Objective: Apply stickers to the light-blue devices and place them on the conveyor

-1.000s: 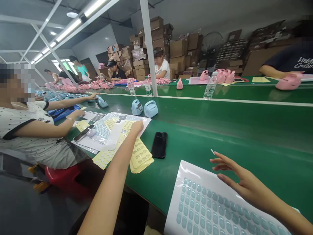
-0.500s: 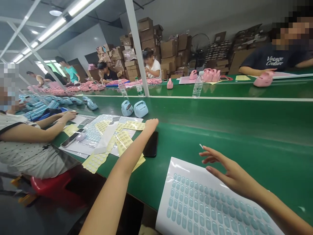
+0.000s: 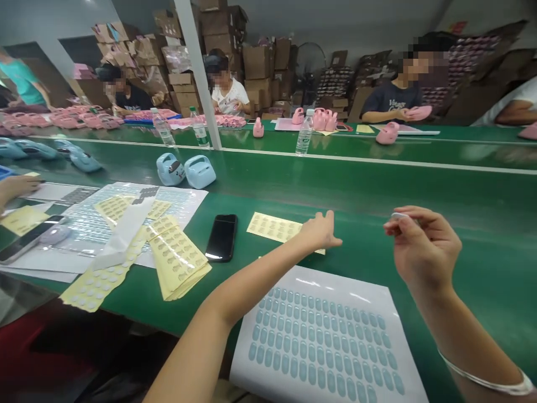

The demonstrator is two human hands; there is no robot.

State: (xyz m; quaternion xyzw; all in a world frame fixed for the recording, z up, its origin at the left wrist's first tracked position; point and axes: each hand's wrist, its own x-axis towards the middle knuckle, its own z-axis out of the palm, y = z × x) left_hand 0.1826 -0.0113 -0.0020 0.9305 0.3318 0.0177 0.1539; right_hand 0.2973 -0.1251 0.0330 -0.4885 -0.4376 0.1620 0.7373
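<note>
My left hand (image 3: 321, 232) reaches over the right end of a yellow sticker sheet (image 3: 272, 226), with thumb and fingers apart. The sheet lies flat on the green table. Raised to the right, my right hand (image 3: 425, 249) pinches a small white piece (image 3: 399, 215) between thumb and fingers; its exact kind is too small to tell. In front of me lies a white sheet (image 3: 394, 305) with rows of blue-green oval stickers (image 3: 321, 324). My left forearm crosses above its upper left corner.
A black phone (image 3: 221, 238) lies left of the yellow sheet, near a stack of yellow sticker sheets (image 3: 178, 254). Two light-blue handled cases (image 3: 200, 172) stand beyond. Water bottles (image 3: 305, 133) and pink cases (image 3: 388, 133) are across the table. A neighbour's hand (image 3: 17, 190) shows at left.
My left hand has moved right, and a yellow sticker sheet now lies beneath it, right of the phone. My right hand has risen and turned, fingers closing in a pinch. The view has swung right.
</note>
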